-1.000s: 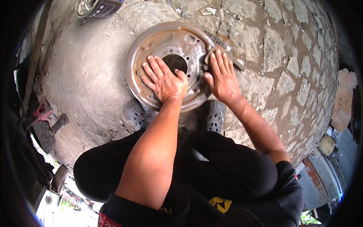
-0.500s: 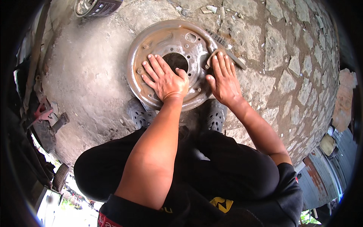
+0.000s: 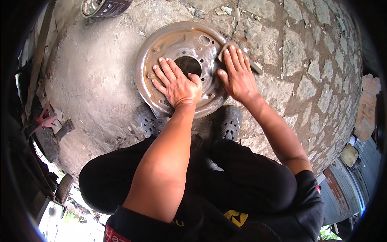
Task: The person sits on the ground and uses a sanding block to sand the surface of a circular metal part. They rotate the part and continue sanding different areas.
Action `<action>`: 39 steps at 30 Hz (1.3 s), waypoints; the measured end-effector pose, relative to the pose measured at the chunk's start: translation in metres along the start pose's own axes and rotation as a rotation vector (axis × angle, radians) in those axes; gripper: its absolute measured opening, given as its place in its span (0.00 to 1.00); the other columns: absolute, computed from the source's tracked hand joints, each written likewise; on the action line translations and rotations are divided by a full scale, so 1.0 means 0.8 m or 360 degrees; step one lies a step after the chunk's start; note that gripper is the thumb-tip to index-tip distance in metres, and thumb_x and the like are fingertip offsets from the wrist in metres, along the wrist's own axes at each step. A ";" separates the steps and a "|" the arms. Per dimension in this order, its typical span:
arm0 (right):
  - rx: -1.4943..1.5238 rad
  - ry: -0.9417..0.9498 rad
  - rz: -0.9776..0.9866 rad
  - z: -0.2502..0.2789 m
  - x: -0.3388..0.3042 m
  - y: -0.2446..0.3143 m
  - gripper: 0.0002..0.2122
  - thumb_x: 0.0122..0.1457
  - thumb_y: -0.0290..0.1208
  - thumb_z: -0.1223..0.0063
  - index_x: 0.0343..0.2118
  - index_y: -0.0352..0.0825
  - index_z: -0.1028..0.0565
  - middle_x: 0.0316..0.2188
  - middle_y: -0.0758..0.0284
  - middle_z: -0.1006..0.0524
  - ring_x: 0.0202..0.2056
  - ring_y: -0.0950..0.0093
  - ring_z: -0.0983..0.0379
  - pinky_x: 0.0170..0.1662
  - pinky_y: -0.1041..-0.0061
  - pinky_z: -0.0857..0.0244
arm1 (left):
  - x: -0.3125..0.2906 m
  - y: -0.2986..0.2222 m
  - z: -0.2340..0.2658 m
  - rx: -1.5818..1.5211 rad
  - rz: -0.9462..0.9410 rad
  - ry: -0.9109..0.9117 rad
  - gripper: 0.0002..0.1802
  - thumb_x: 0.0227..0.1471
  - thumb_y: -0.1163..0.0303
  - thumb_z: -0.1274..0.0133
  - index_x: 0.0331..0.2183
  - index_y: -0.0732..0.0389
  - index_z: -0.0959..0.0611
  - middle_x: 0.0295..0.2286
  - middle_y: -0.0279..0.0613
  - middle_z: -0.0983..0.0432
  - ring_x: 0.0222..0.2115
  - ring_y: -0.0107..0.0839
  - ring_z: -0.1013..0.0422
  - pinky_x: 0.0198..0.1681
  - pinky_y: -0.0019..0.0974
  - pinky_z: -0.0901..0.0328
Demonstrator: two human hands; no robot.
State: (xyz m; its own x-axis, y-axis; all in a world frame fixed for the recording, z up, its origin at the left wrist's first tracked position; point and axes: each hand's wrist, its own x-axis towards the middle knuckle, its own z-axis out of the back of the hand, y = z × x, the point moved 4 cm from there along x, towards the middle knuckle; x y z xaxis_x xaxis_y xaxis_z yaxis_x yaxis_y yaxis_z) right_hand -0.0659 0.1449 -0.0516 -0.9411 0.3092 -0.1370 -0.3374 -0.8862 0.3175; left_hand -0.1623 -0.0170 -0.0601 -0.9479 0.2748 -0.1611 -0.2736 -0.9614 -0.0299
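Rough concrete and stone-paved floor (image 3: pixel 306 60) carries everything. Rusty round steel wheel rim (image 3: pixel 177 44) lies flat on it, just ahead of the person's dark perforated clogs (image 3: pixel 227 121). Left hand (image 3: pixel 177 82), fingers spread wide, presses flat beside the hub hole, apparently steadying the rim. Right hand (image 3: pixel 238 72) pins a small tan abrasive pad (image 3: pixel 225 47) flat against the rim's right edge.

Soft, even daylight, faint shadows; sharp centre, strong fisheye bending, black vignette at the rim, overexposed lower-left corner.
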 end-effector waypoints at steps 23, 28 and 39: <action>-0.0017 0.0066 -0.0183 -0.005 -0.016 0.006 0.31 0.69 0.48 0.62 0.68 0.32 0.46 0.71 0.53 0.50 0.71 0.52 0.56 0.71 0.50 0.62 | 0.001 0.001 -0.001 -0.0026 0.0001 -0.0022 0.50 0.48 0.53 0.55 0.67 0.68 0.47 0.70 0.50 0.61 0.71 0.50 0.68 0.69 0.59 0.71; -0.0007 0.0001 -0.0168 -0.001 0.028 -0.001 0.32 0.69 0.49 0.63 0.68 0.33 0.46 0.70 0.52 0.49 0.70 0.52 0.54 0.70 0.50 0.61 | 0.000 0.002 0.002 -0.0012 -0.0011 -0.0029 0.50 0.48 0.53 0.54 0.67 0.68 0.46 0.69 0.50 0.60 0.70 0.50 0.67 0.69 0.59 0.70; -0.0051 -0.0029 -0.0106 -0.003 0.019 0.004 0.31 0.69 0.50 0.64 0.68 0.32 0.45 0.70 0.53 0.48 0.70 0.53 0.54 0.71 0.51 0.61 | -0.001 0.002 0.002 0.0002 -0.0002 -0.0019 0.50 0.49 0.52 0.54 0.67 0.68 0.47 0.69 0.50 0.60 0.70 0.49 0.67 0.69 0.59 0.70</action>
State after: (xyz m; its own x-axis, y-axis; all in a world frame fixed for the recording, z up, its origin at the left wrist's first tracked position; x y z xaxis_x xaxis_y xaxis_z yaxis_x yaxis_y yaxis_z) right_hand -0.0815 0.1458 -0.0546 -0.9169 0.3740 -0.1397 -0.3988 -0.8739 0.2778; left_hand -0.1619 -0.0190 -0.0585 -0.9494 0.2764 -0.1491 -0.2752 -0.9609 -0.0292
